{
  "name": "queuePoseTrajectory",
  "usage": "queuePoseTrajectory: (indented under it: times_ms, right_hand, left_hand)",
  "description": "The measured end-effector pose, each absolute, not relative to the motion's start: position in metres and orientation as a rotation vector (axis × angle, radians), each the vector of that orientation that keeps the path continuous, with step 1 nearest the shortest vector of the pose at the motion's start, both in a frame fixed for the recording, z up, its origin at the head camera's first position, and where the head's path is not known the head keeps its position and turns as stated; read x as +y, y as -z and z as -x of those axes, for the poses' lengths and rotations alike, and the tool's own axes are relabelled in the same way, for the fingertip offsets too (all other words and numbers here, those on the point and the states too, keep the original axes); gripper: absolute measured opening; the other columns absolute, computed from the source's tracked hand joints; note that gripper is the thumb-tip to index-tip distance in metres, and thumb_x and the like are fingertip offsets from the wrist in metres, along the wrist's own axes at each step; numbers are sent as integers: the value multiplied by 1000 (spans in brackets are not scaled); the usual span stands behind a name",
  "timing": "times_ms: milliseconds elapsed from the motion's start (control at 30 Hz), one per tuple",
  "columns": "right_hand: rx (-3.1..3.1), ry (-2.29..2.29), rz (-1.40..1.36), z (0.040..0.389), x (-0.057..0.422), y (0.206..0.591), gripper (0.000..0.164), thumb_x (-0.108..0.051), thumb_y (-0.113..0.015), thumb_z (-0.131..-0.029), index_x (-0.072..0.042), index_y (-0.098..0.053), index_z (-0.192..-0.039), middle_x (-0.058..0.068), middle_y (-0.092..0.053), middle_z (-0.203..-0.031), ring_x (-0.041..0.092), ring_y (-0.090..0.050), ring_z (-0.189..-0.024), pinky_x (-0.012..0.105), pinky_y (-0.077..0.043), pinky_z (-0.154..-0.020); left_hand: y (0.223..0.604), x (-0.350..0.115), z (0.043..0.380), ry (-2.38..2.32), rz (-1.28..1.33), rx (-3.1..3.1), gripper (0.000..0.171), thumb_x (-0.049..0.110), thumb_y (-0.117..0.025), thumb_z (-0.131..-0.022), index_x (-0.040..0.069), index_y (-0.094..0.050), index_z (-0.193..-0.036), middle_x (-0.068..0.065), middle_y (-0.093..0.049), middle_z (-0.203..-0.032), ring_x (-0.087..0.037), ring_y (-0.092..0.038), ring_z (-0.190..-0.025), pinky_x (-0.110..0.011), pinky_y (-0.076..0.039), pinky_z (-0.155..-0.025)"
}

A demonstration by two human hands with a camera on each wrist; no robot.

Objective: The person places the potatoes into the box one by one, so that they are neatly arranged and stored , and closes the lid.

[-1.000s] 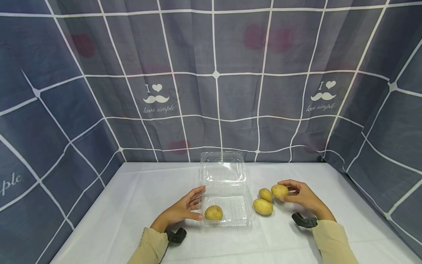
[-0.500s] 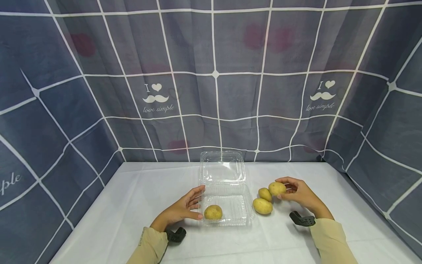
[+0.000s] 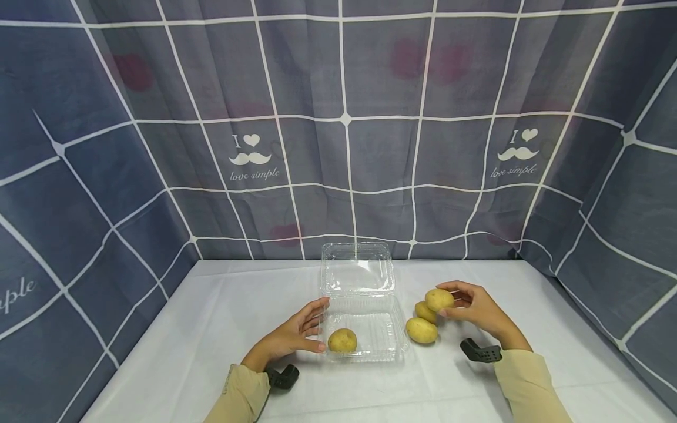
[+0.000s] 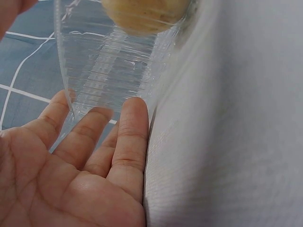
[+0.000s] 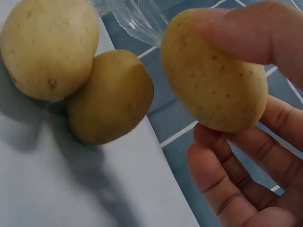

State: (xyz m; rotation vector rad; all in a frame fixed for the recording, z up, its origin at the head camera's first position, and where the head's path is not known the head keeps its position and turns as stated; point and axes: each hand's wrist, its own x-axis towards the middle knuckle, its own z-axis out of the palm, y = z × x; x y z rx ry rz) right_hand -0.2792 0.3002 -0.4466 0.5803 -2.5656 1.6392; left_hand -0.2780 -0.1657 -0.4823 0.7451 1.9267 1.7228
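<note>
My right hand (image 3: 478,306) pinches a yellow potato (image 5: 215,75) between thumb and fingers, lifted off the white cloth. In the head view this potato overlaps a smaller potato (image 3: 425,311), with another potato (image 3: 421,331) just in front of that one. My left hand (image 3: 296,330) stands at the left side of a clear plastic clamshell box (image 3: 378,329), fairly straight fingertips (image 4: 135,111) right at its ribbed wall. The box's lid (image 3: 357,269) is folded back. One potato (image 3: 342,340) lies inside, in the front left corner.
A white cloth (image 3: 211,329) covers the table. Behind it and at both sides hangs a blue-grey checked curtain (image 3: 381,153). Each wrist carries a black camera, one on the left wrist (image 3: 283,376) and one on the right wrist (image 3: 480,351).
The right hand has raised its potato and carried it left, from beside the two loose potatoes to over the smaller one. The left hand and the box have stayed in place.
</note>
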Motion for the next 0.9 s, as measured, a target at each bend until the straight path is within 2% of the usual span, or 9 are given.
queuePoseTrajectory:
  times_ms: [267,700,900]
  right_hand:
    - [-2502,-1691,-629,279,289,444,50,2,-86,-88,13,-66,-133,9,-72,-122,7,-66,-103,19,-59,-88]
    - [-2476,-1840,-678,277,269,437,52,2,-84,-88,16,-63,-134,18,-70,-122,12,-69,-100,22,-61,-86]
    - [-2435,-1846,-753,277,262,437,51,4,-84,-87,17,-64,-132,13,-73,-121,12,-68,-101,22,-60,-88]
  left_hand:
    - [482,-166,278,-1722,-745,1930,109,7,-89,-91,0,-15,-171,-30,-11,-177,-54,-16,-161,-53,-34,-129]
    - [481,-166,277,-1716,-749,1933,109,7,-88,-92,1,-15,-172,-30,-10,-177,-54,-16,-161,-54,-33,-129]
    - [482,-166,277,-1718,-751,1932,108,7,-87,-92,1,-15,-172,-30,-10,-177,-54,-16,-161,-55,-33,-129]
